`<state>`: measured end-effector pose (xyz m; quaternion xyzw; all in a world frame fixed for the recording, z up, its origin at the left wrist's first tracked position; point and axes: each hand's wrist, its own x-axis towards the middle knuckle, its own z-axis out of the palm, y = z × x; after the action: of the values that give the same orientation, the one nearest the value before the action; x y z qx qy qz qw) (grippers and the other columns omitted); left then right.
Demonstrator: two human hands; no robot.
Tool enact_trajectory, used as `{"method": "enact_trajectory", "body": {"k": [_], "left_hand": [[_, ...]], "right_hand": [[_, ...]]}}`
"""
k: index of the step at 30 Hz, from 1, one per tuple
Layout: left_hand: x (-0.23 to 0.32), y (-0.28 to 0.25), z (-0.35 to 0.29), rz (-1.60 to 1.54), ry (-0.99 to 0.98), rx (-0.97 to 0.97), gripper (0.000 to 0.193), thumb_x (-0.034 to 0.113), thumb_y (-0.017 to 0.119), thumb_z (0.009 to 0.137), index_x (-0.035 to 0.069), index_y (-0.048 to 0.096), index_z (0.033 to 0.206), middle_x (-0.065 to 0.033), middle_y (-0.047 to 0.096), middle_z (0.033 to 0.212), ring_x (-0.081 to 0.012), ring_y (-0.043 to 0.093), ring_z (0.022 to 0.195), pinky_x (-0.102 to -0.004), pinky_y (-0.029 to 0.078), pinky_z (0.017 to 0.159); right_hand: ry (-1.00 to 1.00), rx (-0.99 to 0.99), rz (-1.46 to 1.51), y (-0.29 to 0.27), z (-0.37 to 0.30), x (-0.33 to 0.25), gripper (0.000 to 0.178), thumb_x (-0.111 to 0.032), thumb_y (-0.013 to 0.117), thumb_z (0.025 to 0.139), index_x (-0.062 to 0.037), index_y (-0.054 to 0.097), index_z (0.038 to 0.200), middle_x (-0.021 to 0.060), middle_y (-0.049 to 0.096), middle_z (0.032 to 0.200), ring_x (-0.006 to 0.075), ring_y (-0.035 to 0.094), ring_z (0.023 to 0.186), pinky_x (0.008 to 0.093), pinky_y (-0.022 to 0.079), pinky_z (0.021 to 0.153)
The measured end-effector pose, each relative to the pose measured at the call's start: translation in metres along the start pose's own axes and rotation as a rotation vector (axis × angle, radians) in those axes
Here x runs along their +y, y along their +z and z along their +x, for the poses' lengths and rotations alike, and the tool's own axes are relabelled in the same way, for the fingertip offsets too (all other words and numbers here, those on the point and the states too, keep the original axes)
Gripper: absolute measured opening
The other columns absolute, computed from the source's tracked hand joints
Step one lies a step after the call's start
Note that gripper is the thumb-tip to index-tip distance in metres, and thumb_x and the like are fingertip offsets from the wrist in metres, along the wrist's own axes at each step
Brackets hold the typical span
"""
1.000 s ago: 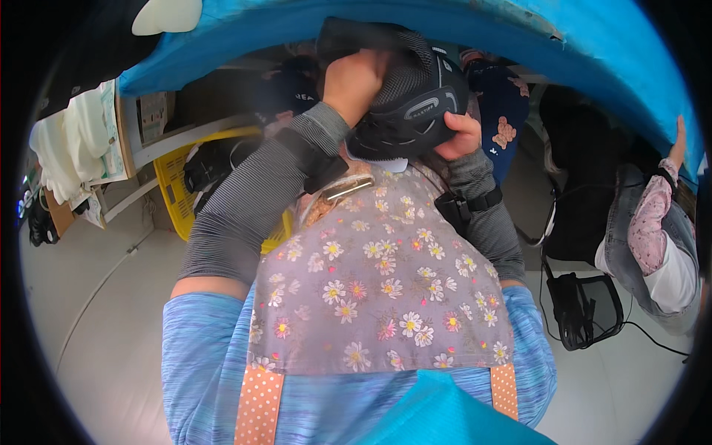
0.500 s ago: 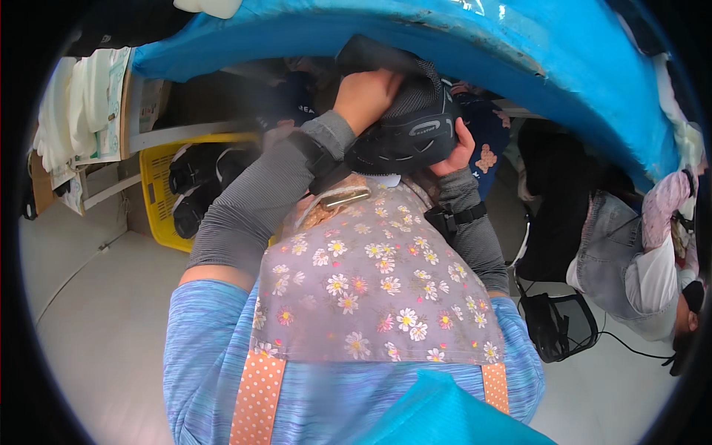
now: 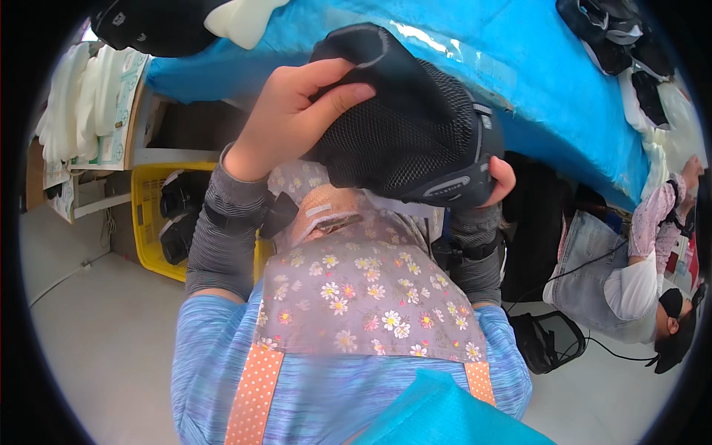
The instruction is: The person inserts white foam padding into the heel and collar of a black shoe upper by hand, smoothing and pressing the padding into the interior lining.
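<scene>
A black mesh shoe [image 3: 404,122] with grey trim is held up in front of my chest, just before the blue-covered table. My left hand [image 3: 297,115] pinches a smooth black flap at its upper left between thumb and fingers. At the lower right, my right hand [image 3: 498,182] grips the shoe's side. Only a finger or two of that hand show, as the shoe covers the rest. I cannot make out its sole from here.
The blue-covered table [image 3: 489,55] curves across the front, with black shoes [image 3: 612,33] at its far right. A yellow basket [image 3: 141,219] of black shoes stands left, below stacked white pieces [image 3: 93,93]. A co-worker [image 3: 615,274] sits right, near a black chair [image 3: 545,341].
The shoe has come up and closer, turning so its mesh side shows more. My left hand has shifted to its upper left flap, and my right hand has moved right with it.
</scene>
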<state>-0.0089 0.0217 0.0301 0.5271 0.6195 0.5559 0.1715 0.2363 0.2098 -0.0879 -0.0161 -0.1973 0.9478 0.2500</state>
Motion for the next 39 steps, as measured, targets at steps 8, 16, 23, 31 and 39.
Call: {"method": "enact_trajectory", "body": {"k": [8,16,23,31,39], "left_hand": [[0.066,-0.007,0.033,-0.124,0.212,-0.118,0.068,0.028,0.083,0.077,-0.007,0.054,0.128,-0.0156,0.062,0.12,-0.0216,0.058,0.112,-0.0321,0.043,0.099],[0.13,0.018,0.068,-0.105,0.283,-0.101,0.063,0.035,0.081,0.073,-0.01,0.063,0.113,-0.0107,0.068,0.101,-0.0173,0.063,0.095,-0.0293,0.046,0.088],[0.1,0.064,0.102,-0.178,-0.085,-0.376,0.037,0.03,0.077,0.084,-0.006,0.069,0.091,-0.0023,0.066,0.071,-0.0081,0.056,0.064,-0.0271,0.048,0.061],[0.067,0.095,0.082,-0.322,-0.216,-0.554,0.027,0.019,0.07,0.091,-0.007,0.065,0.089,0.0,0.065,0.075,-0.0057,0.054,0.069,-0.0247,0.045,0.062],[0.051,0.11,0.07,0.317,0.189,-0.245,0.038,0.027,0.072,0.086,-0.005,0.06,0.07,-0.0218,0.055,0.061,-0.0398,0.053,0.056,-0.0417,0.04,0.051]], "right_hand": [[-0.198,-0.123,-0.181,0.081,-0.019,-0.027,0.076,-0.035,0.051,0.078,0.0038,0.043,0.143,0.0233,0.048,0.144,0.0392,0.051,0.128,0.0503,0.04,0.109],[-0.318,-0.128,-0.418,0.105,-0.047,-0.054,0.071,-0.031,0.059,0.084,0.0021,0.041,0.144,0.0199,0.053,0.138,0.0333,0.055,0.123,0.0451,0.043,0.106],[-0.415,-0.075,-0.563,0.109,-0.064,-0.062,0.069,-0.027,0.063,0.086,0.0025,0.041,0.144,0.0175,0.054,0.136,0.0294,0.056,0.122,0.0412,0.044,0.104],[-0.514,0.23,-1.123,0.11,-0.057,-0.041,0.067,-0.023,0.068,0.087,0.003,0.041,0.143,0.0148,0.056,0.134,0.0249,0.056,0.12,0.0367,0.046,0.103],[-0.404,0.083,-1.949,0.088,-0.038,-0.005,0.066,-0.021,0.07,0.09,0.0014,0.04,0.144,0.0114,0.054,0.135,0.0199,0.055,0.121,0.0334,0.045,0.102]]}}
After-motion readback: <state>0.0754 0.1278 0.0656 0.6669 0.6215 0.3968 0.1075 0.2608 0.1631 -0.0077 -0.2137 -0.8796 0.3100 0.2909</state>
